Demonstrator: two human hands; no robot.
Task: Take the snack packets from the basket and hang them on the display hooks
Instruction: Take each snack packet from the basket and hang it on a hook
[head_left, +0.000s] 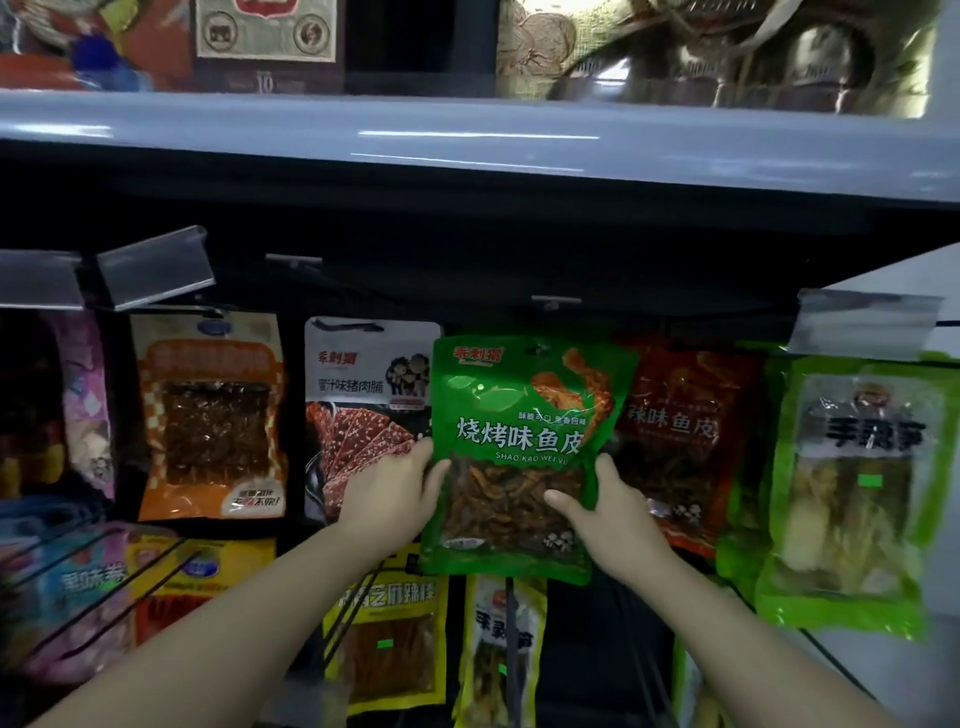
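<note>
Head view: both hands grasp a glossy green plastic snack packet (519, 447) by its lower edges, the left hand (395, 493) on its left side, the right hand (608, 514) on its right. The packet is upright before the hooks, between a white packet (363, 384) and a red packet (691, 431).

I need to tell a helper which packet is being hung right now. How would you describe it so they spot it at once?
Look below the grey shelf, at the upper row of hanging packets. The green packet is in the middle, gripped by the left hand and right hand. It alone is held, overlapping the red packet.
</note>
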